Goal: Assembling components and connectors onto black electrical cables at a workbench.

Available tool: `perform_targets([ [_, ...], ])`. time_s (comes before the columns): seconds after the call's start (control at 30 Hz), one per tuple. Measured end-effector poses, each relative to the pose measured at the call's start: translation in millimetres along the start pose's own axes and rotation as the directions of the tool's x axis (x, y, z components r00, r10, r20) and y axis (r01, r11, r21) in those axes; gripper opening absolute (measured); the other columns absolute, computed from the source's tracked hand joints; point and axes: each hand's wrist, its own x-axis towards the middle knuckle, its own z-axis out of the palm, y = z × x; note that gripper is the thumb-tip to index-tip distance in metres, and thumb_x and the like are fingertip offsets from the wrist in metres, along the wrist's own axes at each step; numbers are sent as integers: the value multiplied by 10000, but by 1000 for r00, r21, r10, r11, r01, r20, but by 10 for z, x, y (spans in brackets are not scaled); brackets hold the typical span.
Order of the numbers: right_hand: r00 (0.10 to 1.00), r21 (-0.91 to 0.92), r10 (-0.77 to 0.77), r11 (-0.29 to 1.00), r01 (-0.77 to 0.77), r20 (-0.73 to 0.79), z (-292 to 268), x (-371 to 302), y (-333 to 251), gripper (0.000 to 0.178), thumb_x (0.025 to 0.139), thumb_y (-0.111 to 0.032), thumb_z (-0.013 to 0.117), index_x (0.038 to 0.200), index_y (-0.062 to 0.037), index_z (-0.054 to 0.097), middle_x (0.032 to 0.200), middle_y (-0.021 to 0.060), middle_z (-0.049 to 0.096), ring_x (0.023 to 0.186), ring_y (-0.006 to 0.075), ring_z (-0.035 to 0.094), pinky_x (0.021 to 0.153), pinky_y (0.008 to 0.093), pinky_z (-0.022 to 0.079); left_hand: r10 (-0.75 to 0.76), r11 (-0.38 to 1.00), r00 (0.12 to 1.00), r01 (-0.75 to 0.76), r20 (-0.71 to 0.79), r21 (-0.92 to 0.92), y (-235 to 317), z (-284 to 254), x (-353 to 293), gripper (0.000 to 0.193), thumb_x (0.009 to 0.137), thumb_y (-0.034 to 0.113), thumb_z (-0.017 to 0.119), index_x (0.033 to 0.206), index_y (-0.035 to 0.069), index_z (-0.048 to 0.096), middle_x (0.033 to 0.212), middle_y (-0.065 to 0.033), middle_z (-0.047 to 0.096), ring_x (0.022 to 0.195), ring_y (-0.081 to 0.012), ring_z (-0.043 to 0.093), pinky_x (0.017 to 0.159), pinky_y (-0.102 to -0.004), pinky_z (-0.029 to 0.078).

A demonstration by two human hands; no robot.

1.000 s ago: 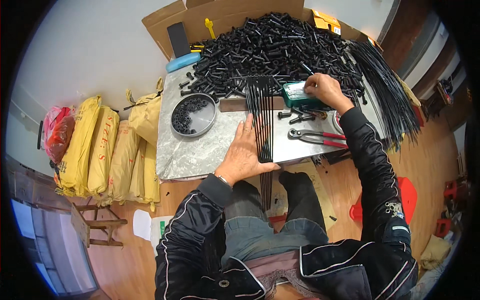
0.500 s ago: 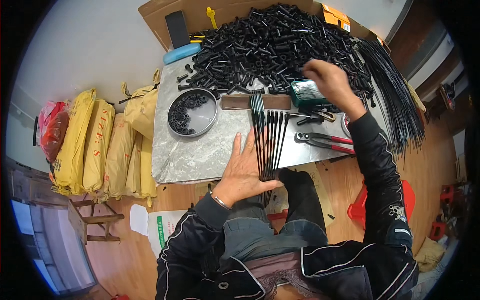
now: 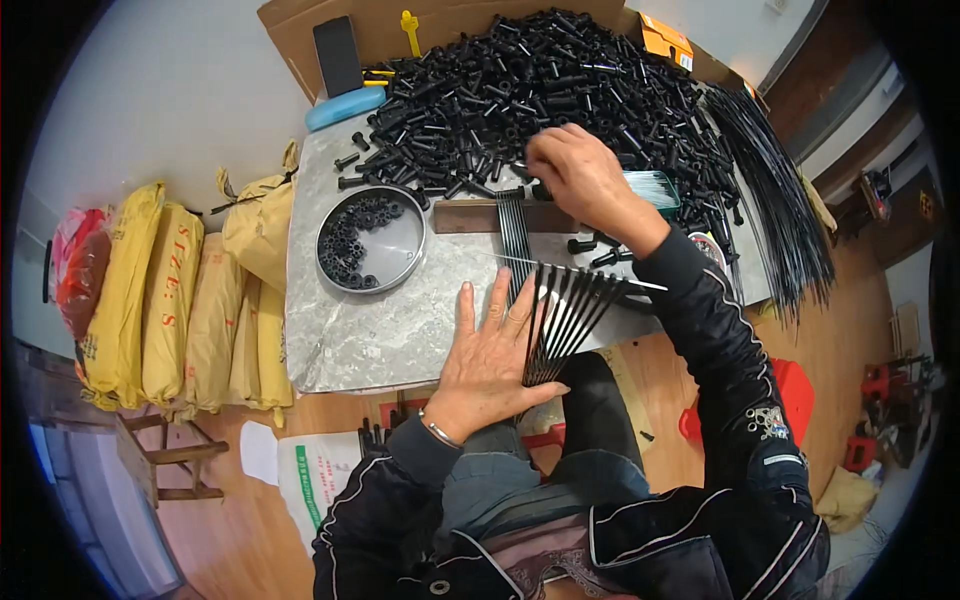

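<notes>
My left hand point(image 3: 490, 370) lies by the table's front edge, fingers stretched and spread. Its thumb presses down on a bundle of thin black rods point(image 3: 575, 325), which fan out to the right. A thin white stick point(image 3: 590, 272) crosses near their upper ends. More dark strips point(image 3: 513, 235) run over a brown block point(image 3: 465, 217) toward my left fingers. My right hand point(image 3: 585, 175) hovers above the block's right end, fingers curled together. Whatever they may hold is hidden. Beside it stands a green box point(image 3: 668, 193) of pale thin pieces, partly covered by the hand.
A heap of black bolt-like parts point(image 3: 560, 85) fills the back. At left is a round metal tray point(image 3: 418, 243) with small black rings. Long black rods point(image 3: 775, 190) lie at right. A phone point(image 3: 337, 57) and blue case point(image 3: 345, 107) are back left; yellow sacks point(image 3: 172, 310) stand beside the table.
My right hand has moved left, from over the green box to the block. The rods at my left thumb now spread further right. The red-handled pliers have gone out of sight near my right arm.
</notes>
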Motion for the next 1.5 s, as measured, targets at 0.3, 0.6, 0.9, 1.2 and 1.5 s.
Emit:
perform_targets([
  [0.3,979,60,97,992,-109,178,69,-332,106,74,778,-97,641,829,-44,640,788,95,602,804,299,593,689,400,482,21,1000,1000,-21,0,-2,-24,-41,33,938,699,573,688,1378,-7,400,1496,-220,255,1391,-424,194,1106,-589,156],
  [0.6,975,141,85,983,-115,205,108,-215,153,96,789,-131,627,831,-78,695,805,74,645,807,287,630,715,401,496,25,999,1000,-25,15,-29,-11,-9,76,1006,637,550,778,1381,1,383,1505,-244,244,1400,-459,174,1115,-550,154],
  [0.9,969,149,77,982,-115,235,174,-245,205,124,786,-163,625,828,-93,718,800,84,662,803,287,649,704,410,497,18,1000,999,-18,39,-11,-7,45,105,997,623,537,790,1371,5,399,1494,-240,276,1387,-469,209,1104,-566,171],
  [1.2,978,217,22,974,-68,206,205,-268,253,84,766,-121,645,803,-70,701,753,66,621,773,276,622,689,403,478,4,1000,999,-4,35,-4,14,50,131,1002,608,516,807,1370,8,401,1491,-241,282,1385,-470,215,1108,-554,172],
  [1.5,977,218,4,975,-52,212,230,-238,253,92,769,-135,657,811,-69,705,775,61,635,792,271,628,688,405,478,0,1000,999,0,45,-11,27,48,139,1013,596,464,833,1380,9,381,1491,-244,278,1387,-471,210,1105,-558,182],
])
